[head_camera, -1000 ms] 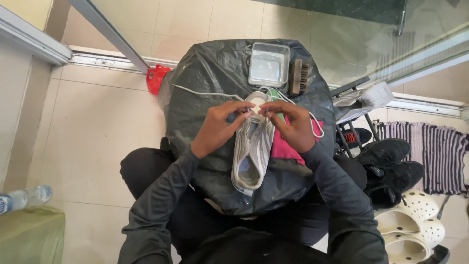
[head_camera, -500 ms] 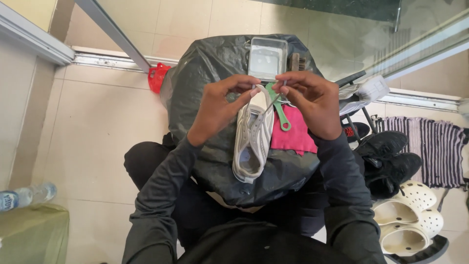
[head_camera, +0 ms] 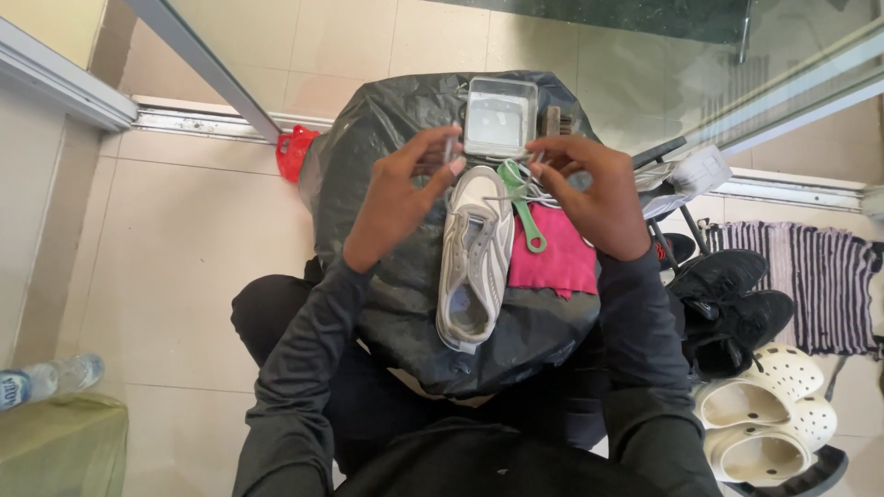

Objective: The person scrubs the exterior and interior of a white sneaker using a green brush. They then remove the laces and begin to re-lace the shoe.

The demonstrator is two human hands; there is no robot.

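Note:
A white and grey sneaker [head_camera: 474, 258] lies toe away from me on a black plastic sheet [head_camera: 387, 166] over my lap. My left hand [head_camera: 405, 189] pinches one end of the white shoelace [head_camera: 520, 190] up near the toe. My right hand [head_camera: 589, 189] pinches the other end to the right of the toe. The lace runs between my hands across the front of the shoe. A green brush handle [head_camera: 525, 216] and a pink cloth [head_camera: 552, 258] lie right of the sneaker, partly under my right hand.
A clear plastic box [head_camera: 499, 115] and a brown bristle brush [head_camera: 553, 120] sit at the far edge of the sheet. A red bag [head_camera: 296, 150] lies on the tiled floor left. Black shoes [head_camera: 737, 304], white clogs [head_camera: 764, 414] and a striped mat [head_camera: 810, 281] are right. A water bottle [head_camera: 46, 377] is lower left.
My hands rose from the sneaker's toe and spread apart, drawing the lace ends outward. The green handle and more of the pink cloth came into sight.

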